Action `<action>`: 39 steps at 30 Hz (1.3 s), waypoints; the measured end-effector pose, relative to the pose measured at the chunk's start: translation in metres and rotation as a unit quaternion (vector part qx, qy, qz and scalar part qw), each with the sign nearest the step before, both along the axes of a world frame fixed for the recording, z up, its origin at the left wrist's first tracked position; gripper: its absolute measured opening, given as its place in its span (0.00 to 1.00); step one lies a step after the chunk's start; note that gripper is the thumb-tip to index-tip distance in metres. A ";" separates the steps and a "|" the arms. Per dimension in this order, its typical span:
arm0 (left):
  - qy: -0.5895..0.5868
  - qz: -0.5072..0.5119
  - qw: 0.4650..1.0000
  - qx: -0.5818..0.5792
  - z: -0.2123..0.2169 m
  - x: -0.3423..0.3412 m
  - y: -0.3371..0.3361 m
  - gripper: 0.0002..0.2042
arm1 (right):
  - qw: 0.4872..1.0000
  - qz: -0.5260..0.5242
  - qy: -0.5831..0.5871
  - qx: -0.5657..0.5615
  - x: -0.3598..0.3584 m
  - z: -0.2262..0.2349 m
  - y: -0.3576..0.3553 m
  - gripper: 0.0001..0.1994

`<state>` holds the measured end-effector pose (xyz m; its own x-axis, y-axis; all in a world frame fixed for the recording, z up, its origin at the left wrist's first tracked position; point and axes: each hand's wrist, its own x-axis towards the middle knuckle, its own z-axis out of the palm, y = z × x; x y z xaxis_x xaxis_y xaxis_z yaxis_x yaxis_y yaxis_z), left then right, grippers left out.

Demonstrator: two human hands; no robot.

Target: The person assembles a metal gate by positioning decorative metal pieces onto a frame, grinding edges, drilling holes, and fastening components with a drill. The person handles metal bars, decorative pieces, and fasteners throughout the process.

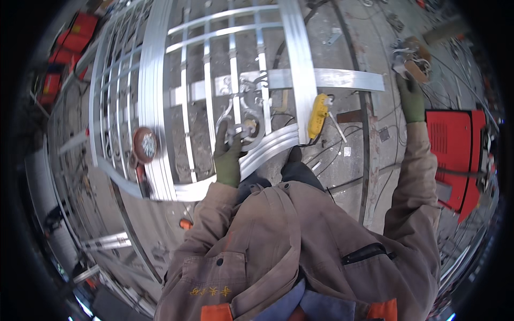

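Observation:
A silver metal gate frame (152,96) with upright bars lies in front of me. Curled silver scroll ornaments (235,109) sit among its bars. My left hand (228,163), in a green glove, has its fingers bent around a grey scroll piece (234,129) close to the frame's curved edge. Off to the right, my gloved right hand (412,101) reaches to a heap of metal ornaments (415,56) with brownish pieces among them. Its fingertips are partly hidden there, so their grip does not show.
A reddish-brown bowl of small metal parts (145,145) rests on the frame, above a red and black tool (142,179). A yellow device (319,116) with a black cable is by the frame's right rail. A red cabinet (458,158) stands at right; cables cross the floor.

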<state>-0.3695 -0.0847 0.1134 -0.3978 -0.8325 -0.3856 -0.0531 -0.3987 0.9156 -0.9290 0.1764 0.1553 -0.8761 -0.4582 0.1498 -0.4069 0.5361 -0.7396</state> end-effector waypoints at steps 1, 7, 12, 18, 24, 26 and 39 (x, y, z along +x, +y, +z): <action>-0.023 0.004 1.000 0.003 -0.003 -0.003 0.006 0.40 | 0.993 0.102 -0.045 -0.025 0.028 -0.009 -0.029 0.30; -0.039 0.014 0.995 0.096 -0.061 -0.055 0.024 0.46 | 0.895 0.271 -0.322 0.151 0.267 -0.111 -0.137 0.35; 0.021 0.045 0.989 0.138 -0.122 -0.086 0.011 0.48 | 0.826 0.082 -0.551 0.088 0.290 -0.166 -0.188 0.29; -0.174 -0.007 0.985 -0.019 -0.216 -0.068 0.017 0.31 | 0.863 0.047 -0.488 0.121 0.251 -0.243 -0.217 0.28; -0.276 -0.075 0.931 -0.228 -0.210 -0.056 0.004 0.14 | 0.891 0.127 -0.212 0.382 0.225 -0.285 -0.218 0.27; -0.300 -0.080 0.917 -0.252 -0.217 -0.053 -0.009 0.13 | 0.877 0.135 -0.190 0.419 0.239 -0.275 -0.233 0.24; -0.298 -0.204 0.902 -0.235 -0.255 -0.097 -0.058 0.14 | 0.781 0.203 -0.109 0.581 0.255 -0.248 -0.259 0.18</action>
